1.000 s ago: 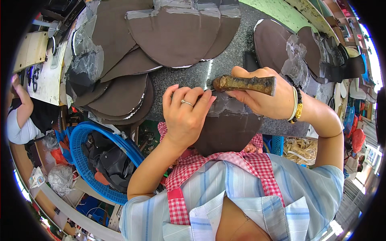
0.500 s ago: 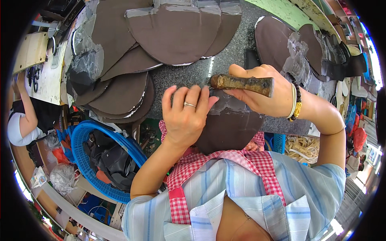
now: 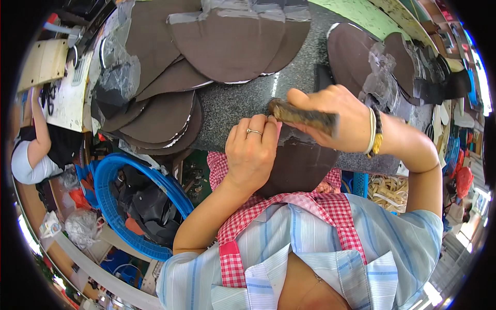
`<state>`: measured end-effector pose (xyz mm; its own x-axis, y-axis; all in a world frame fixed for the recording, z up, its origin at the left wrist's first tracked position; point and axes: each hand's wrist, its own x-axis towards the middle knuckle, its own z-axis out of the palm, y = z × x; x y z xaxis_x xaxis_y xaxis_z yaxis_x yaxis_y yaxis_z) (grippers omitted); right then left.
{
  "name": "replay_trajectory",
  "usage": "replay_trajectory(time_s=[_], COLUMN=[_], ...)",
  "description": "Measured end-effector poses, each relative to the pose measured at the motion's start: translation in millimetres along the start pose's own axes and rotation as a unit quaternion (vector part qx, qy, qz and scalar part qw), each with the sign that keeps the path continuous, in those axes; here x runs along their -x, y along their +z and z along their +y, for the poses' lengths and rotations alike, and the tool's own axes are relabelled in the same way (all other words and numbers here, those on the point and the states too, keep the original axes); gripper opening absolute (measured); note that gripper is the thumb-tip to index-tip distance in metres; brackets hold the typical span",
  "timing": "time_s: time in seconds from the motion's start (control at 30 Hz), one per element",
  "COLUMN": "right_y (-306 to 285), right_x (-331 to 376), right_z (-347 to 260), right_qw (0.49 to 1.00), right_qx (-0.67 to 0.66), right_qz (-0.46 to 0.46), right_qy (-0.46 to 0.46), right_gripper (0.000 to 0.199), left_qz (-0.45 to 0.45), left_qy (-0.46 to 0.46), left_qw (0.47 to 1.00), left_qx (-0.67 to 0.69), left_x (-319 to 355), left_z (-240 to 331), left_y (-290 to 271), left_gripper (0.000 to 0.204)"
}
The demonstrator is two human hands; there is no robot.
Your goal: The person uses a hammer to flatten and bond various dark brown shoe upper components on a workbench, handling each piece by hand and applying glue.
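Note:
Close in front of me, a dark brown rounded sheet piece (image 3: pixel 302 168) lies partly over the near edge of the worktop, with a greyish smeared band along its far side. My left hand (image 3: pixel 253 152), with a ring on one finger, is closed at that band, fingertips bunched at the piece's edge; the exact pinch is hidden. Gripped in my right hand (image 3: pixel 338 116) is a worn, brownish hammer (image 3: pixel 302 114), its rounded end just beyond the left fingertips. The fist covers its handle.
Overlapping brown pieces (image 3: pixel 227 44) with glue-smeared edges cover the far and left worktop; another pile (image 3: pixel 354 57) lies at right. A blue basket (image 3: pixel 106 227) of dark scraps stands lower left. Pale strips (image 3: pixel 387 192) fill a container at right. Another person's arm (image 3: pixel 40 124) shows far left.
My left hand has shifted right, and its spread fingers have drawn together. The hammer in my right hand has moved slightly left and tilted, its flared end blurred.

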<state>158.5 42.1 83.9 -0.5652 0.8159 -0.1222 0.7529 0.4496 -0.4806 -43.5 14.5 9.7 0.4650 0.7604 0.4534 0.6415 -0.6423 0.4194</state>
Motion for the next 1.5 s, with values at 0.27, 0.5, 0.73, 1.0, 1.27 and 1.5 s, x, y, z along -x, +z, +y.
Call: replay_trajectory(time_s=[0.27, 0.5, 0.73, 1.0, 1.27, 1.5], right_y=[8.7, -53.5, -13.9, -10.8, -5.3, 2.4], right_x=[24.6, 153.1, 214.5, 198.6, 202.0, 202.1], right_z=[22.8, 78.3, 111.7, 94.5, 98.9, 122.1], right_qw=[0.969, 0.894, 0.908, 0.9, 0.896, 0.904], right_qx=[-0.082, -0.084, -0.029, 0.035, 0.06, 0.068], right_qz=[0.231, 0.322, 0.264, 0.301, 0.291, 0.29], right_qy=[0.009, 0.301, 0.324, 0.315, 0.331, 0.306], right_gripper=[0.026, 0.031, 0.028, 0.023, 0.025, 0.029], left_qz=[-0.111, -0.042, 0.142, -0.294, -0.226, -0.177], left_qy=[-0.113, -0.124, 0.183, 0.433, 0.559, 0.435], left_qw=[0.975, 0.962, 0.933, 0.852, 0.797, 0.883], left_qx=[0.153, 0.238, -0.275, 0.01, -0.032, 0.004], left_x=[-22.6, -95.3, -187.5, -214.2, -232.1, -174.2], left_z=[4.4, 7.5, -53.0, 114.8, 125.9, 128.4], left_y=[-12.4, -60.4, -49.0, 128.7, 107.1, -55.1], left_gripper=[0.034, 0.019, 0.042, 0.062, 0.013, 0.026])
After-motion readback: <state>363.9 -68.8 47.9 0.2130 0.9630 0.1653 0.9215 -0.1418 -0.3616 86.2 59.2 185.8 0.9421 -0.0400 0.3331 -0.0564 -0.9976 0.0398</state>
